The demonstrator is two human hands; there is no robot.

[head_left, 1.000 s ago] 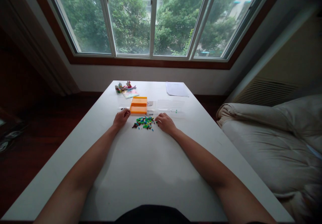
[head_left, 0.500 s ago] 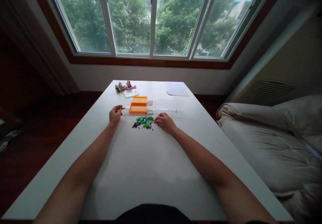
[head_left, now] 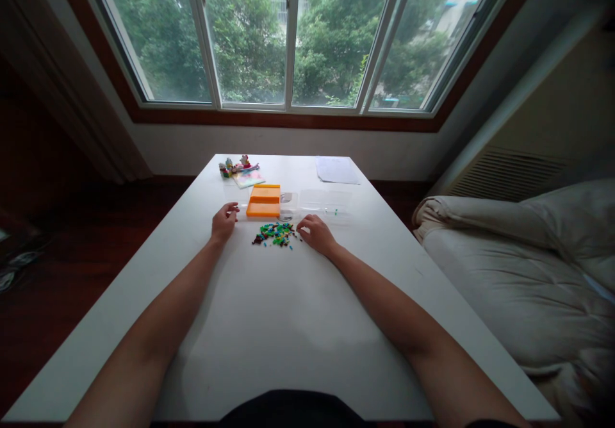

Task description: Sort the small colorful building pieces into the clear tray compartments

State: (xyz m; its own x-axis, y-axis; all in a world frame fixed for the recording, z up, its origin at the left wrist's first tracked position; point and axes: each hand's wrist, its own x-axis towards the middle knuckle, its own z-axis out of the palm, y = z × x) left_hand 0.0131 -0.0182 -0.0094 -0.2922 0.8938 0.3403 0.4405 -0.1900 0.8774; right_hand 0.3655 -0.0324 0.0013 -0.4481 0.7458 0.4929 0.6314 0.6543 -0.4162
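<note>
- White tabletop (head_left: 298, 325) lay beneath both hands: the left hand (head_left: 223, 224), loosely curled, was just left of the orange tray (head_left: 263, 211); the right hand (head_left: 316, 232) had its fingers bent downward. I could not tell whether either pinched anything.
- Between them, close by the right fingertips, lay the small coloured pieces (head_left: 276, 233), heaped.
- Farther out were clear plastic trays (head_left: 314, 201), toy figures (head_left: 230, 168) and white paper (head_left: 337, 169).

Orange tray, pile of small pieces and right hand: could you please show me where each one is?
Orange tray (head_left: 264, 200): head view, on its middle divider.
Pile of small pieces (head_left: 275, 231): head view, near its middle.
Right hand (head_left: 314, 230): head view, back of hand.
</note>
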